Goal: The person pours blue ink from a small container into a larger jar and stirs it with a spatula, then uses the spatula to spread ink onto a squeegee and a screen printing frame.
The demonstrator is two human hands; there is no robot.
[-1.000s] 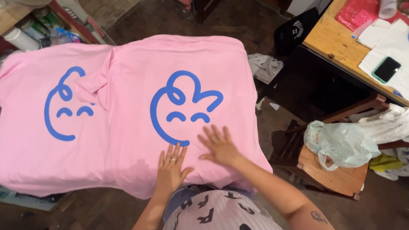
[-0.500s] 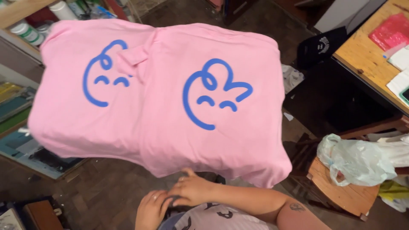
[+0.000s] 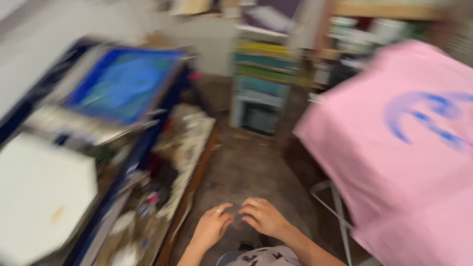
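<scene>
Both hands are hanging low in front of the body, left hand [image 3: 212,227] beside right hand [image 3: 263,216], fingers loosely curled (holding nothing), fingertips nearly meeting.

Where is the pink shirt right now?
In the head view, the pink shirt fills the right side, spread flat with its blue print up, right of the shelves and apart from both hands.

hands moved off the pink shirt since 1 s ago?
Yes. Both the left hand and the right hand are now off the pink shirt, held together near the person's waist to the shirt's left, touching nothing.
</scene>
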